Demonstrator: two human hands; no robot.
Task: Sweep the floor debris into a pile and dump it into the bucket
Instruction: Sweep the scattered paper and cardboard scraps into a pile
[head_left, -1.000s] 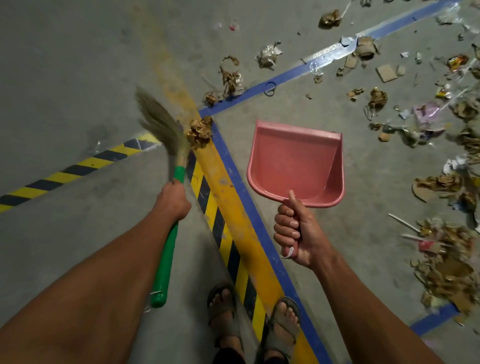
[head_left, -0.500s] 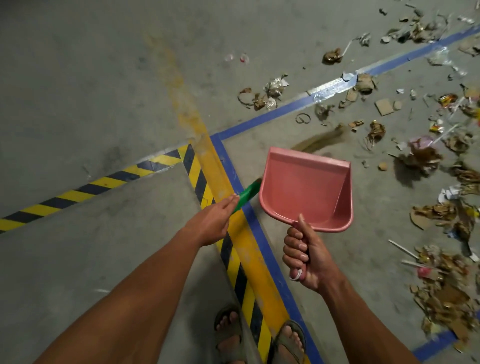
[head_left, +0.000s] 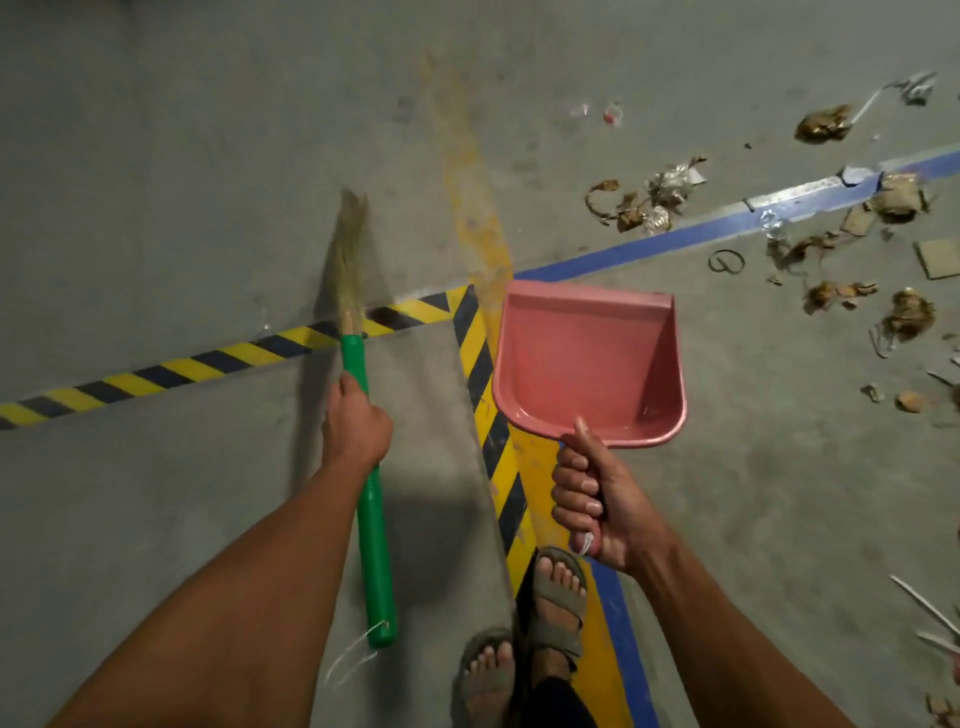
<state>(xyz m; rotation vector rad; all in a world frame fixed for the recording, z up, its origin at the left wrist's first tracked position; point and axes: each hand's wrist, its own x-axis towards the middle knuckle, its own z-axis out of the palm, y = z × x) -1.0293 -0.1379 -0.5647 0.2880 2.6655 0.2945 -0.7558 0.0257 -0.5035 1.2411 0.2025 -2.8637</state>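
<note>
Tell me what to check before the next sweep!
1. Left hand grips the broom: ok.
2. Right hand grips the dustpan handle: ok.
3. Dustpan has room: ok, nothing shows in it.
4. Bristles next to debris: not ok, the scraps lie far to the right.
5. Debris in one pile: not ok, it is scattered.
6. Bucket nearby: cannot tell, none is in view.

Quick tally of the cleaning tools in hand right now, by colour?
Green: 1, the broom, gripped by the left hand.
Pink: 1, the dustpan, gripped by the right hand.
Total: 2.
</note>
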